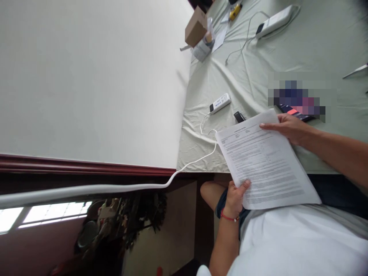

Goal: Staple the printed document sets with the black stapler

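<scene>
A stack of printed paper sheets is held tilted over the table edge and my lap, text side up. My left hand, with a red bracelet at its wrist, pinches the lower left edge, thumb on top. At the upper right edge my right hand grips the sheets, its thumb lying across the top page. Behind the right hand lies a phone with its screen lit and partly blurred out. A small black object sits just beyond the top edge of the paper; its kind is unclear.
A white power bank has a white cable running toward the camera. Farther off lie a larger white power bank with a cord, a cardboard box and a yellow tool. A white wall borders the cloth-covered table.
</scene>
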Demonstrator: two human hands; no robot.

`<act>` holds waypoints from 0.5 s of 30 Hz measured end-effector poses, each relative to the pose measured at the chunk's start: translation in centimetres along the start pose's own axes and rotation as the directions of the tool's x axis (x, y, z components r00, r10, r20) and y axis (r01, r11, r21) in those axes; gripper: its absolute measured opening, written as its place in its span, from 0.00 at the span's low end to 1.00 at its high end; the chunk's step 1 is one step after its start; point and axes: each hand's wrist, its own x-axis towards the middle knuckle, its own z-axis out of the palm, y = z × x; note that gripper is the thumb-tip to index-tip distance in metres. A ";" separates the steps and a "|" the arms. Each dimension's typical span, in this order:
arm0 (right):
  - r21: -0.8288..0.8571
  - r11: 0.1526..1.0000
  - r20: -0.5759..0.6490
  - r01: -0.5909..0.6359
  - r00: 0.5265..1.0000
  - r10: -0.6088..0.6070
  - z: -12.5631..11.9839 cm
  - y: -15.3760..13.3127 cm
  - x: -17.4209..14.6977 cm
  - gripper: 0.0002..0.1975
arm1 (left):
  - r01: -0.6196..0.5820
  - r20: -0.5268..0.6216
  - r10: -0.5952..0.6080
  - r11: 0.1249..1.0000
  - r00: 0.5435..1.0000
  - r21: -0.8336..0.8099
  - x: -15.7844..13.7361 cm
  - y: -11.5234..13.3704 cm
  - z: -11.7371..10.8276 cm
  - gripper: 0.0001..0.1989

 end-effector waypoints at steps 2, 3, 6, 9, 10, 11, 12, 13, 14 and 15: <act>-0.030 1.000 0.022 -0.001 1.000 0.001 -0.3 -0.3 0.0 0.07 | 0.004 0.033 -0.003 1.000 0.999 -0.020 -0.2 -0.4 0.0 0.28; -0.037 0.999 0.030 -0.005 1.000 0.006 -0.3 -0.4 0.0 0.08 | 0.003 0.053 -0.002 1.000 0.999 -0.030 -0.3 -0.6 0.0 0.29; -0.050 0.999 0.014 -0.013 1.000 0.014 -0.1 -0.5 -0.2 0.07 | 0.000 0.121 0.004 0.999 0.993 -0.034 -0.9 -1.8 -0.2 0.29; -0.066 0.998 -0.017 0.010 1.000 -0.012 0.1 -0.3 -0.4 0.06 | 0.025 0.167 -0.018 0.999 0.986 -0.039 -1.5 -3.4 -0.6 0.27; -0.069 0.997 -0.020 0.017 1.000 -0.018 0.1 -0.3 -0.4 0.07 | 0.037 0.168 -0.027 0.998 0.985 -0.055 -1.6 -3.9 -0.6 0.27; -0.074 0.997 -0.020 0.019 1.000 -0.021 0.1 -0.2 -0.3 0.07 | 0.047 0.161 -0.035 0.996 0.986 -0.073 -1.7 -4.3 -0.7 0.27; -0.077 0.997 -0.017 0.018 1.000 -0.020 0.1 -0.1 -0.3 0.07 | 0.058 0.147 -0.044 0.994 0.988 -0.088 -1.7 -4.7 -0.7 0.28; -0.078 0.997 -0.014 0.015 1.000 -0.016 0.0 0.0 -0.3 0.08 | 0.069 0.128 -0.056 0.993 0.990 -0.098 -1.7 -4.9 -0.7 0.28; -0.076 0.997 -0.014 0.012 1.000 -0.013 0.0 0.0 -0.2 0.08 | 0.079 0.104 -0.068 0.992 0.992 -0.102 -1.7 -5.1 -0.7 0.28; -0.071 0.997 -0.019 0.012 1.000 -0.013 0.0 0.1 -0.2 0.09 | 0.087 0.081 -0.079 0.991 0.994 -0.103 -1.6 -5.2 -0.7 0.29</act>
